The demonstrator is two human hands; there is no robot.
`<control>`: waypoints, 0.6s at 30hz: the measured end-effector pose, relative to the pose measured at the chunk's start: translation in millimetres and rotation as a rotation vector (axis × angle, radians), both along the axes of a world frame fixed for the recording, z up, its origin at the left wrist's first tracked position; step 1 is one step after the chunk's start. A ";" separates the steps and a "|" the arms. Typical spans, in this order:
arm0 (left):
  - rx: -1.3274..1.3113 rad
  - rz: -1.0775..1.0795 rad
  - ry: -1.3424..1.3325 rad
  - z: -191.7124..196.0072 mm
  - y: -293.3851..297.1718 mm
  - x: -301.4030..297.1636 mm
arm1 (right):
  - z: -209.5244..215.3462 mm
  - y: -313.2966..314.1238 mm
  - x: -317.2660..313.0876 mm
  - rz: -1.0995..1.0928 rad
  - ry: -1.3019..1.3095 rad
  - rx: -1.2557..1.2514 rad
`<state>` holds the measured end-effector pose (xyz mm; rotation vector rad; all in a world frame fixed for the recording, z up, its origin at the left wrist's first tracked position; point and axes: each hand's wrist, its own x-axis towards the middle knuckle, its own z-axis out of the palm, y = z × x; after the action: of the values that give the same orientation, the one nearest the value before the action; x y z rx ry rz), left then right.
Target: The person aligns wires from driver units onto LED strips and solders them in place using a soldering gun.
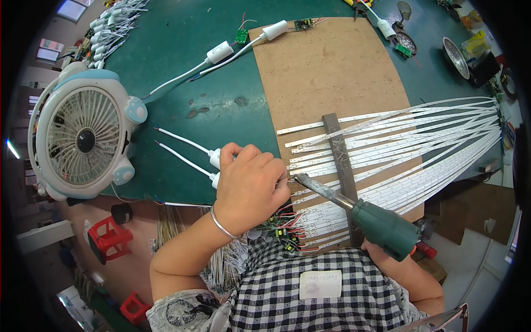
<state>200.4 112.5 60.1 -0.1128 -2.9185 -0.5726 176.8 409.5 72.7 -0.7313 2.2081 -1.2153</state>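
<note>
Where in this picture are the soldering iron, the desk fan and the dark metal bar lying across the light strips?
Soldering iron (381,226): head view, on its green handle.
Desk fan (83,139): head view, on the dark hub behind its grille.
Dark metal bar (338,149): head view, on its upper half, over the strips.

One fan (86,138), one soldering iron (354,207), one brown board (326,72), roughly a dozen white strips (420,138), two red stools (110,237).
</note>
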 end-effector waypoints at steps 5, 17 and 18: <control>-0.001 -0.001 0.008 -0.6 -0.4 0.8 | -3.6 4.1 2.9 0.019 0.043 0.033; 0.000 -0.006 0.008 0.0 -0.5 0.2 | 0.3 4.3 2.0 0.025 0.019 0.047; 0.001 -0.005 0.004 0.0 -0.5 0.2 | 0.5 3.6 2.2 0.017 0.011 0.036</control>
<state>200.6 112.0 60.1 -0.1217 -2.9148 -0.5746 178.9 413.1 73.2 -0.7424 2.2229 -1.1624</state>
